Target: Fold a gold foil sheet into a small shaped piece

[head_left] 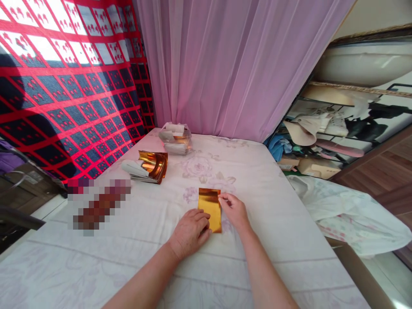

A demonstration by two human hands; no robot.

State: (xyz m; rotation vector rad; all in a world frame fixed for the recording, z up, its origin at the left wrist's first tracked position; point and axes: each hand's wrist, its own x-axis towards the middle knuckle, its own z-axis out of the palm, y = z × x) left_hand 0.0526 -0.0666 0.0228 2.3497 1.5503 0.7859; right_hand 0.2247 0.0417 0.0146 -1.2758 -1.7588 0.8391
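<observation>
From the head view, the gold sheet lies flat on the bed, near the front edge. The left hand presses it down. The right hand pinches its right side. Keep it flat and the edges even. More sheets sit near the left edge. A pink curtain hangs behind.

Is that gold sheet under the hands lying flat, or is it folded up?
Mostly flat. The gold sheet lies spread on the white cloth, left hand pressing its near corner, right hand pinching its right edge. Whether it is doubled, cannot tell.
</observation>
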